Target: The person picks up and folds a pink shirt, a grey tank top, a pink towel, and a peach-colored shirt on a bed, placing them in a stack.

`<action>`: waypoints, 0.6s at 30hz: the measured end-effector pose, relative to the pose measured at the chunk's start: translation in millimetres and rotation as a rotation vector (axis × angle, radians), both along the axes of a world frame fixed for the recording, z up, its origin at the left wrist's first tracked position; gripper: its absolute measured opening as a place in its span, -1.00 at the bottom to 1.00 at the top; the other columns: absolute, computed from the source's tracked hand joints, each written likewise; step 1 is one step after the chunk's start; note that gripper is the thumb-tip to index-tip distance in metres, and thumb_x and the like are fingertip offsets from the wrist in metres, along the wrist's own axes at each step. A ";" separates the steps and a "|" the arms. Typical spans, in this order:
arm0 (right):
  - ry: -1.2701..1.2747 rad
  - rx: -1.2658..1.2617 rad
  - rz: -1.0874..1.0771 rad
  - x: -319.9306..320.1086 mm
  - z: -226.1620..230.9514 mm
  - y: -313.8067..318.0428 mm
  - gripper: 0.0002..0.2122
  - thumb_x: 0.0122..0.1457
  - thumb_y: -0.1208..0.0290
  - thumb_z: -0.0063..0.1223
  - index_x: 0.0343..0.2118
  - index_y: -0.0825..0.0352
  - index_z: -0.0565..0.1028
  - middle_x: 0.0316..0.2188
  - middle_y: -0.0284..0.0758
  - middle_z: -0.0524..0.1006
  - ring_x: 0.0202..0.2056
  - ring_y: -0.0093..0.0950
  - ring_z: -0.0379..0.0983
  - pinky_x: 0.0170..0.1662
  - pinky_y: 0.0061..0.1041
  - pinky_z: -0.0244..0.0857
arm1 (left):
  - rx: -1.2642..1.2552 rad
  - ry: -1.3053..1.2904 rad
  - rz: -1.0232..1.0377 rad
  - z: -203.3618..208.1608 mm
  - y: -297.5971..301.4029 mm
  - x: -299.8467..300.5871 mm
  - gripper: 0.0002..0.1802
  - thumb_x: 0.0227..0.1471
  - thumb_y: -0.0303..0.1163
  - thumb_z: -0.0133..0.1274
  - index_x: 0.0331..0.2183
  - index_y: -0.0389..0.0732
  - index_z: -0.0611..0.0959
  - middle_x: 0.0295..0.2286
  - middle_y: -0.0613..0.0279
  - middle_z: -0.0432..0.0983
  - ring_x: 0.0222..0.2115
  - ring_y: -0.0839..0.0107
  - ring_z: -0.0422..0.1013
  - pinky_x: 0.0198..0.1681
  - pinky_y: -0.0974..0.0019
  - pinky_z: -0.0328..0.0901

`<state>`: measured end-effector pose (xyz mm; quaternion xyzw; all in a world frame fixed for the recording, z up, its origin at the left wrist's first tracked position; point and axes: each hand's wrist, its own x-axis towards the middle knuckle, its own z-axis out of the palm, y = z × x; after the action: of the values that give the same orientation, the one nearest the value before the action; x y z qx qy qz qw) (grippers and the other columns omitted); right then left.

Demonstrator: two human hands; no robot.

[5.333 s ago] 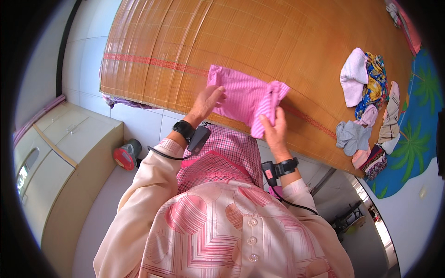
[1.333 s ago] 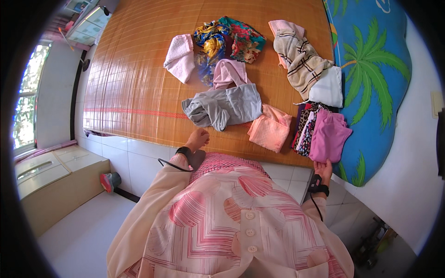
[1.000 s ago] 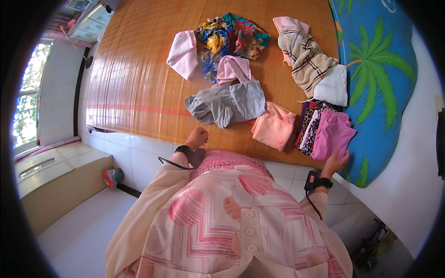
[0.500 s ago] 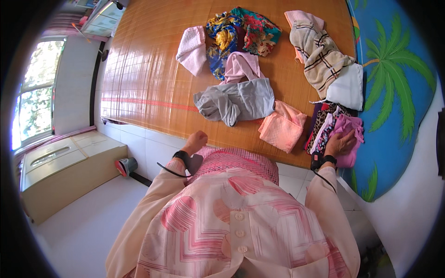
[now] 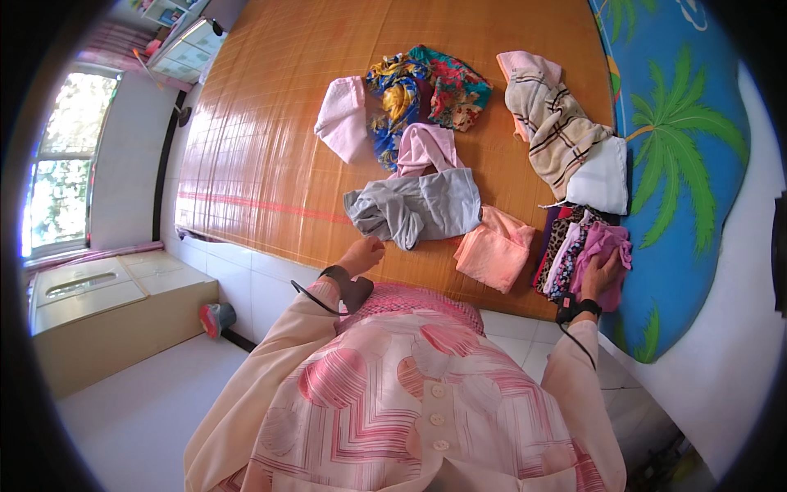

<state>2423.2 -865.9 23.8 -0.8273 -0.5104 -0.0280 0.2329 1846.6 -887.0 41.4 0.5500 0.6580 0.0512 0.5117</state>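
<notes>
Pink folded fabric (image 5: 609, 239) lies at the right end of a row of folded garments (image 5: 561, 250), on the near right of the woven mat (image 5: 262, 148). The right hand (image 5: 601, 277) rests on it, fingers partly bent; whether they grip is unclear. Half-open and loosely curled, the left hand (image 5: 361, 256) holds nothing visible near the grey garment (image 5: 422, 205).

Clad in cream, pink-zigzagged blouse (image 5: 373, 410) with three pale buttons (image 5: 438, 420); strapped behind left grip (image 5: 361, 257) and right grip (image 5: 602, 277) with black, cabled wristbands (image 5: 587, 307).

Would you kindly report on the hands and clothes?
Right hand on pink cloth, beside folded clothes. Left hand seemingly empty, near grey cloth. Blue panel alongside.
</notes>
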 end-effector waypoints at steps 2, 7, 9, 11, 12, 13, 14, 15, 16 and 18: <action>0.053 -0.010 0.007 -3.2 5.4 -12.8 -0.47 0.09 0.23 -0.07 0.13 0.29 0.18 0.05 -0.04 0.26 0.07 -0.09 0.14 0.11 -0.22 0.02 | 0.011 -0.012 -0.018 -1.0 8.6 3.0 -0.76 -0.03 -0.36 -0.01 -0.33 -0.33 0.50 -0.51 0.17 0.48 -0.52 0.40 0.45 -0.43 0.36 0.36; 0.149 -0.150 -0.081 -46.2 11.1 -54.0 -0.47 0.02 0.35 0.02 0.09 0.30 0.21 0.01 0.04 0.26 0.05 -0.03 0.16 0.10 -0.16 0.04 | -0.040 -0.063 0.026 -6.8 4.6 -13.0 -0.78 -0.04 -0.35 -0.01 -0.37 -0.32 0.51 -0.51 0.20 0.48 -0.53 0.43 0.44 -0.48 0.35 0.33; 0.057 -0.173 -0.077 -67.8 9.6 -71.7 -0.48 -0.01 0.38 0.02 0.07 0.31 0.22 0.00 0.04 0.28 0.03 -0.02 0.17 0.07 -0.14 0.05 | -0.031 -0.039 -0.012 -9.9 1.7 -25.9 -0.78 -0.05 -0.35 -0.02 -0.37 -0.30 0.52 -0.53 0.15 0.49 -0.53 0.37 0.45 -0.47 0.30 0.33; 0.019 -0.194 -0.088 -91.5 9.2 -83.2 -0.49 -0.03 0.40 0.02 0.05 0.33 0.25 -0.02 0.05 0.29 0.01 -0.01 0.18 0.06 -0.13 0.07 | -0.044 -0.027 -0.003 -15.9 -4.0 -42.1 -0.78 -0.06 -0.34 -0.03 -0.39 -0.30 0.54 -0.55 0.11 0.50 -0.54 0.33 0.46 -0.46 0.27 0.32; 0.028 -0.202 -0.100 -102.8 9.7 -87.1 -0.50 -0.05 0.41 0.03 0.03 0.33 0.26 -0.03 0.04 0.30 0.00 -0.01 0.19 0.05 -0.12 0.08 | -0.060 -0.027 0.025 -20.4 -7.7 -51.8 -0.78 -0.06 -0.34 -0.04 -0.41 -0.30 0.54 -0.55 0.10 0.50 -0.54 0.31 0.46 -0.47 0.26 0.32; 0.038 -0.211 -0.110 -115.0 9.7 -90.4 -0.50 -0.06 0.43 0.03 0.02 0.34 0.27 -0.04 0.04 0.30 -0.01 -0.01 0.20 0.04 -0.12 0.08 | -0.076 -0.026 0.055 -24.4 -12.1 -63.0 -0.78 -0.07 -0.34 -0.05 -0.42 -0.30 0.55 -0.55 0.09 0.50 -0.55 0.30 0.46 -0.47 0.26 0.32; 0.066 -0.177 -0.142 -124.0 10.4 -94.9 -0.54 -0.07 0.45 0.02 -0.02 0.37 0.31 -0.07 0.05 0.32 -0.03 -0.02 0.21 0.03 -0.11 0.09 | -0.074 -0.035 0.032 -27.1 -12.8 -67.5 -0.77 -0.07 -0.33 -0.05 -0.45 -0.31 0.55 -0.56 0.07 0.49 -0.55 0.27 0.46 -0.47 0.25 0.32; 0.058 -0.182 -0.096 -127.4 8.7 -100.0 -0.54 -0.07 0.46 0.02 -0.03 0.37 0.31 -0.10 0.04 0.34 -0.04 -0.02 0.22 0.02 -0.12 0.09 | -0.066 -0.043 0.008 -27.2 -11.3 -73.6 -0.77 -0.08 -0.33 -0.06 -0.48 -0.32 0.55 -0.57 0.04 0.49 -0.55 0.25 0.46 -0.47 0.24 0.32; 0.051 -0.188 -0.050 -130.4 7.4 -105.5 -0.54 -0.08 0.46 0.01 -0.03 0.38 0.31 -0.12 0.03 0.36 -0.05 -0.02 0.23 0.01 -0.13 0.10 | -0.058 -0.050 -0.017 -26.9 -10.4 -80.4 -0.76 -0.09 -0.32 -0.06 -0.51 -0.33 0.56 -0.58 0.02 0.48 -0.55 0.23 0.46 -0.48 0.23 0.31; 0.164 -0.206 -0.062 -147.3 2.2 -104.1 -0.60 -0.08 0.46 0.01 -0.11 0.40 0.37 -0.22 0.01 0.42 -0.12 -0.07 0.31 -0.01 -0.19 0.16 | 0.084 0.017 -0.181 -37.9 -18.8 -106.9 -0.74 -0.10 -0.32 -0.07 -0.55 -0.34 0.55 -0.60 -0.02 0.47 -0.56 0.18 0.45 -0.48 0.22 0.32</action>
<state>2275.9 -970.0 25.9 -0.8617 -0.4640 0.0852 0.1868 1739.7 -905.9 3.4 0.6286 0.6070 0.0275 0.4854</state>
